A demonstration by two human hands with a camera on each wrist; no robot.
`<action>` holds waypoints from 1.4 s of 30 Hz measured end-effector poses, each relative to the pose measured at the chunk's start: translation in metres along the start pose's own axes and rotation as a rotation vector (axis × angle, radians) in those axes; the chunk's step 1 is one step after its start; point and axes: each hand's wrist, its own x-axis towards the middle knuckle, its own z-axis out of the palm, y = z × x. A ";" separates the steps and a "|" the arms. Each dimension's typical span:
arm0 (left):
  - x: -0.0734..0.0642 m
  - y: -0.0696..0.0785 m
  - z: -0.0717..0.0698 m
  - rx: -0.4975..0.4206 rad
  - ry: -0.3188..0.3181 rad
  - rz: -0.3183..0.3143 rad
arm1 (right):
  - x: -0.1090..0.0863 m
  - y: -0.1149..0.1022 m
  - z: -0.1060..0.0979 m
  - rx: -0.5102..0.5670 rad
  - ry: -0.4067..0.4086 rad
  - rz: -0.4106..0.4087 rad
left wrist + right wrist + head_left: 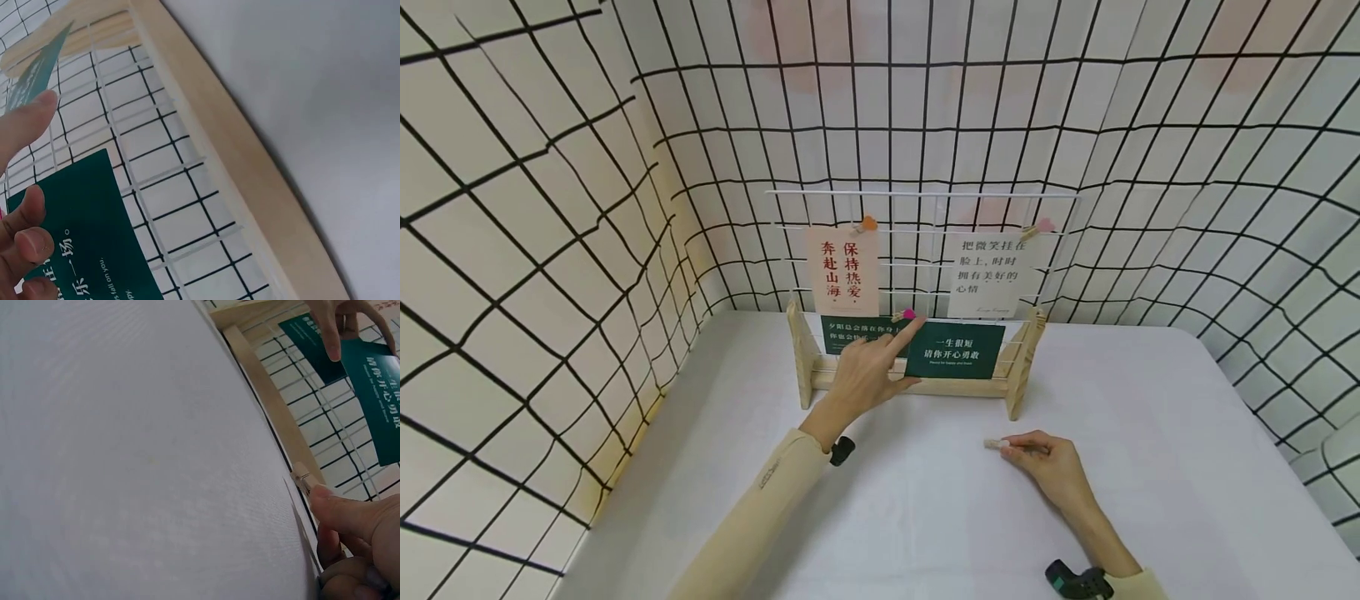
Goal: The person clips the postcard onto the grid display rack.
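My left hand [867, 372] holds a dark green card [962, 358] with white writing by its left side, thumb at the lower corner and index finger at the upper one. The card stands in front of a white wire grid rack [925, 212] on a wooden stand [1017, 387]. Behind that hand, another green card [835, 329] hangs at the lower left of the grid, by a clip with a pink top [908, 314]. Lower right, above the table, my right hand [1051, 467] pinches a small wooden clothespin [304, 477] between thumb and fingers.
A pink card [846, 287] with red writing hangs upper left under an orange-topped clip [868, 223]. A white card [988, 287] hangs upper right under a pale pink clip [1043, 226]. Black mesh [887, 100] surrounds the white-covered table [925, 517].
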 end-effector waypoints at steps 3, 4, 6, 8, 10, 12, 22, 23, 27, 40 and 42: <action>0.004 0.001 0.001 0.039 -0.007 -0.004 | -0.001 0.000 0.000 -0.004 -0.003 0.007; 0.005 0.002 0.002 0.046 -0.011 -0.007 | -0.001 0.000 0.001 -0.003 -0.004 0.012; 0.006 0.004 0.004 0.049 -0.025 -0.018 | -0.001 0.000 0.001 -0.004 -0.004 0.020; 0.006 0.006 0.005 0.060 -0.043 -0.028 | 0.000 0.000 0.001 -0.004 -0.007 0.030; 0.006 0.009 0.007 0.076 -0.049 -0.032 | 0.000 0.000 0.001 -0.004 -0.006 0.031; 0.006 0.012 0.010 0.093 -0.043 -0.031 | 0.000 0.000 0.001 -0.001 -0.003 0.029; 0.011 0.022 0.021 0.124 0.031 -0.021 | 0.001 0.000 0.001 0.023 0.000 0.048; 0.011 0.023 0.021 0.125 0.031 -0.022 | 0.001 -0.001 0.001 0.022 -0.004 0.053; 0.013 0.025 0.024 0.118 0.030 -0.027 | 0.000 -0.005 -0.003 0.041 -0.021 0.061; 0.009 0.026 0.031 0.154 0.054 -0.037 | 0.026 -0.061 -0.041 -0.015 0.034 -0.164; 0.008 0.025 0.032 0.150 0.055 -0.044 | 0.034 -0.077 -0.047 -0.049 0.045 -0.195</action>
